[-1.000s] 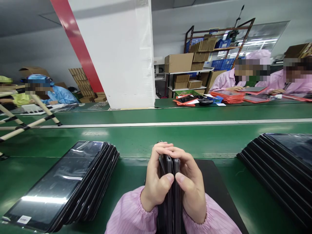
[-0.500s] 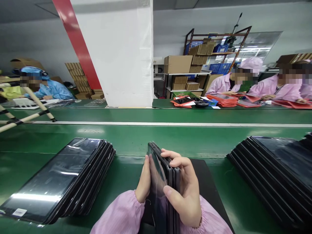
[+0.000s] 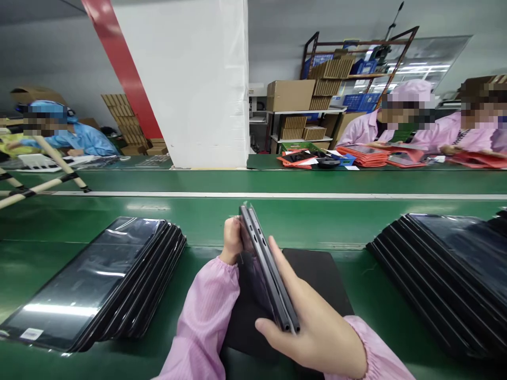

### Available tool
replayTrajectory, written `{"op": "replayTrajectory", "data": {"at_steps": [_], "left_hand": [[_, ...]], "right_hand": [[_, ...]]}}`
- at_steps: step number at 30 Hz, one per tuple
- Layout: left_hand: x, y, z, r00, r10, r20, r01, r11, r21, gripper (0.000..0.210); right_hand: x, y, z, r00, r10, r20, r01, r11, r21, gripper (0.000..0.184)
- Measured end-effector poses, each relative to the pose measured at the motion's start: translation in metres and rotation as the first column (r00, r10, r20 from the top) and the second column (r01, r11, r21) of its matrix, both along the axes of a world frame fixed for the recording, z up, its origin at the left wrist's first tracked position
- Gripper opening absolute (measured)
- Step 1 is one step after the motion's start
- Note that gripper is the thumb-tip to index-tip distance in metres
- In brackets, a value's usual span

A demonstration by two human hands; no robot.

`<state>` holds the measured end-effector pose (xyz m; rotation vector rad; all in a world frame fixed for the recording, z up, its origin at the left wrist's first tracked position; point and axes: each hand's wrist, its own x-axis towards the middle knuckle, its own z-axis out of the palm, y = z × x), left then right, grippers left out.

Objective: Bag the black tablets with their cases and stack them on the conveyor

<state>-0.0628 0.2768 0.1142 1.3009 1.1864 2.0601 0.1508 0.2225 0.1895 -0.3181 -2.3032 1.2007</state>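
Two thin dark tablets (image 3: 266,269) stand nearly on edge, face to face, with their port edges turned up toward me. At their far left end my left hand (image 3: 232,240) is closed on them; its fingertips are partly hidden behind the glass. My right hand (image 3: 317,327) grips the near right side, fingers stretched along the outer back and thumb round the lower corner. Beneath them a flat black slab (image 3: 319,274) lies on the green work surface; I cannot tell whether it is a pad or another tablet.
A fanned stack of tablets (image 3: 99,269) lies at left, the top one bearing a white label. Another dark stack (image 3: 439,285) stands at right. Across the green bench (image 3: 190,182), people in pink (image 3: 362,129) and blue (image 3: 89,140) smocks work near red sleeves (image 3: 366,155). A pole frame (image 3: 59,169) is at left.
The tablets have turned so their port edges face up and lean away. My left hand has shifted to their far end; my right hand has slid down to the near corner, fingers straighter.
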Motion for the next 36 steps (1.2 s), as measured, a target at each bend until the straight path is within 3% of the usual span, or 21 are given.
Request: {"op": "replayTrajectory", "data": {"at_steps": [5, 20, 36], "left_hand": [[-0.001, 0.008, -0.009, 0.999, 0.003, -0.035, -0.003, 1.0, 0.0, 0.069], [0.006, 0.003, -0.004, 0.999, -0.027, 0.034, 0.027, 1.0, 0.01, 0.049], [0.019, -0.003, 0.004, 0.998, -0.069, 0.001, 0.069, 0.998, -0.013, 0.051]], "right_hand": [[0.004, 0.017, 0.0, 0.999, 0.03, 0.025, -0.032, 0.997, 0.075, 0.093], [0.004, 0.014, 0.0, 0.996, -0.013, 0.089, 0.005, 0.996, 0.086, 0.097], [0.008, 0.004, 0.008, 0.992, -0.021, 0.122, 0.005, 0.992, 0.128, 0.105]]}}
